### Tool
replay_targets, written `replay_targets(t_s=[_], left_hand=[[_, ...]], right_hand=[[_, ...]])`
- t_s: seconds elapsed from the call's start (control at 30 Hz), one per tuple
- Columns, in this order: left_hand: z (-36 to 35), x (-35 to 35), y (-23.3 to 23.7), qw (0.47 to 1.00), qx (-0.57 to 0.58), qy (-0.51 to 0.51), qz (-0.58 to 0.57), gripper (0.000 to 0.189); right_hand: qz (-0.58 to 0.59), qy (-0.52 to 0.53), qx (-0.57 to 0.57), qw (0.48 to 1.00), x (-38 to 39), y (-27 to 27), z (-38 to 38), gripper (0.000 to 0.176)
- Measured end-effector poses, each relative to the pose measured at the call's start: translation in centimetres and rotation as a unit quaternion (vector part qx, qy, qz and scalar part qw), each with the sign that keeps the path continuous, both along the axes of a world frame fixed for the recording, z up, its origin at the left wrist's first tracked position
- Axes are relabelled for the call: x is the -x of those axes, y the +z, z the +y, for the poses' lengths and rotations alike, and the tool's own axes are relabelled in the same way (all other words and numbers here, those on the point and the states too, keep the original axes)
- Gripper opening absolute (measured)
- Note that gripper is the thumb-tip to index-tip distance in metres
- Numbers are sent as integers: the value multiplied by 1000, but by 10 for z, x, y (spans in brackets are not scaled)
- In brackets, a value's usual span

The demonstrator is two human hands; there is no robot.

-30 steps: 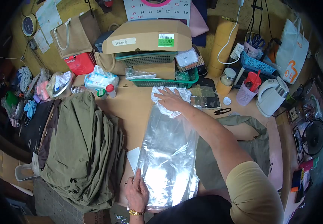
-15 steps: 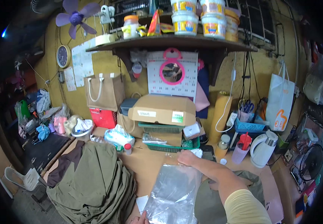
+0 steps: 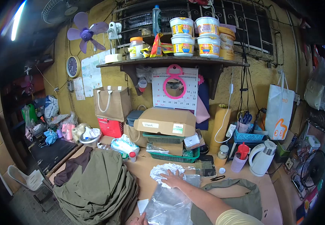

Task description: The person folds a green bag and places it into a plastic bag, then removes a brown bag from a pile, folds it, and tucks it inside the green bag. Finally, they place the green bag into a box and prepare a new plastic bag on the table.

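A clear plastic bag [image 3: 168, 202] lies flat on the table in front of me. My right hand [image 3: 173, 179] rests with spread fingers on a crumpled white cloth [image 3: 158, 173] at the bag's far end. At the bottom edge of the view, my left hand [image 3: 139, 220] is partly cut off, an outstretched finger touching the near left side of the bag. Beside that finger is a small white paper [image 3: 143, 205]. Olive-green fabric [image 3: 226, 213] lies under and beside my right forearm. A big pile of olive garments [image 3: 98, 183] sits to the left.
Green baskets [image 3: 173, 156] with a cardboard box [image 3: 166, 122] on top stand behind the cloth. Black thread snips [image 3: 217, 178] lie to the right. Farther right are a pink tumbler [image 3: 238, 163] and a white kettle [image 3: 263, 159]. A red-capped bottle [image 3: 132, 156] stands near the garment pile.
My right hand has moved left and toward me, and the white cloth now lies spread under it. The head view has tilted up, showing more of the shelf. My left hand stays by the bag.
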State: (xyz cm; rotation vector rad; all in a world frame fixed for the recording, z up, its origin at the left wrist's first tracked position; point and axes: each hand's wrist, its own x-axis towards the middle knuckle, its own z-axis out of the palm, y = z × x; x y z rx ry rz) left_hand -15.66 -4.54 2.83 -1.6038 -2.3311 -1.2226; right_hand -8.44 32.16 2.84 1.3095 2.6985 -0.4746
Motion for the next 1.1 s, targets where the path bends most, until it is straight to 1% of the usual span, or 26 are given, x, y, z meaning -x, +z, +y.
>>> replay_targets(t_s=[0.1, 0.17, 0.2, 0.27, 0.3, 0.33, 0.37, 0.4, 0.43, 0.47, 0.53, 0.6, 0.67, 0.73, 0.8, 0.83, 0.87, 0.9, 0.93, 0.97, 1.0, 1.07, 1.1], left_hand=[[-1, 0, 1, 1000, -5, -8, -8, 33], [0, -3, 4, 999, -30, -9, -12, 35], [0, -4, 4, 999, -29, -9, -12, 35], [0, -3, 5, 998, 13, 10, 57, 35], [3, 0, -1, 998, 15, 11, 55, 35], [5, 3, -10, 997, -15, 11, 76, 34], [4, 4, -19, 994, -46, 12, 95, 33], [2, 1, -15, 995, -43, 14, 92, 33], [1, 1, -6, 997, -25, 15, 66, 32], [2, -2, -1, 999, -10, 16, 38, 31], [1, -2, 0, 999, -11, 18, 28, 30], [2, -1, 3, 1000, -16, 16, 22, 29], [1, 0, 7, 1000, 12, 14, -11, 30], [1, 1, 4, 1000, -5, 9, -13, 31], [1, 2, -1, 1000, -23, 8, -14, 31], [0, 4, -4, 1000, -30, 6, 5, 32], [0, 5, -6, 999, -35, 3, 24, 33], [-1, 4, -5, 999, -37, 2, 19, 33], [-4, 4, -3, 1000, -29, -5, 10, 33], [-4, 6, -1, 1000, -22, -13, 3, 34], [-1, 6, -2, 1000, -27, -14, 1, 34], [-3, 8, -7, 996, -84, -12, 29, 33], [-4, 9, -9, 996, -82, -15, 28, 33]], right_hand=[[24, -18, 14, 999, -8, -5, 15, 56], [55, -43, 19, 997, -17, -7, 23, 57], [19, -50, 3, 999, -22, -2, 26, 57], [27, -38, 1, 999, -29, -14, 51, 57], [34, -28, -1, 999, -33, -20, 60, 57], [73, -37, -85, 993, -37, -30, 62, 53], [69, -36, -83, 994, -45, -34, 73, 53], [89, -23, -93, 991, -52, -50, 104, 50], [110, -10, -103, 989, -55, -62, 117, 48], [104, -8, -102, 989, -58, -51, 115, 48], [15, -13, -164, 986, -52, -19, 113, 48], [47, 24, -65, 996, -35, -13, 100, 45], [89, 133, -73, 984, -21, -31, 47, 48], [20, 17, -85, 996, -17, 28, -53, 53], [25, 21, -75, 997, -10, 2, -26, 54], [34, 24, -61, 997, -9, -1, -20, 55], [47, 18, -78, 996, -11, -2, -12, 53], [43, 17, -80, 996, -19, -15, 3, 53], [15, 68, -144, 987, -27, -44, 30, 49], [-12, 118, -210, 970, -34, -60, 55, 46], [-15, 116, -214, 970, -40, -61, 75, 46], [-48, 151, -311, 937, -53, -67, 91, 33], [-49, 148, -309, 938, -58, -61, 93, 33]])
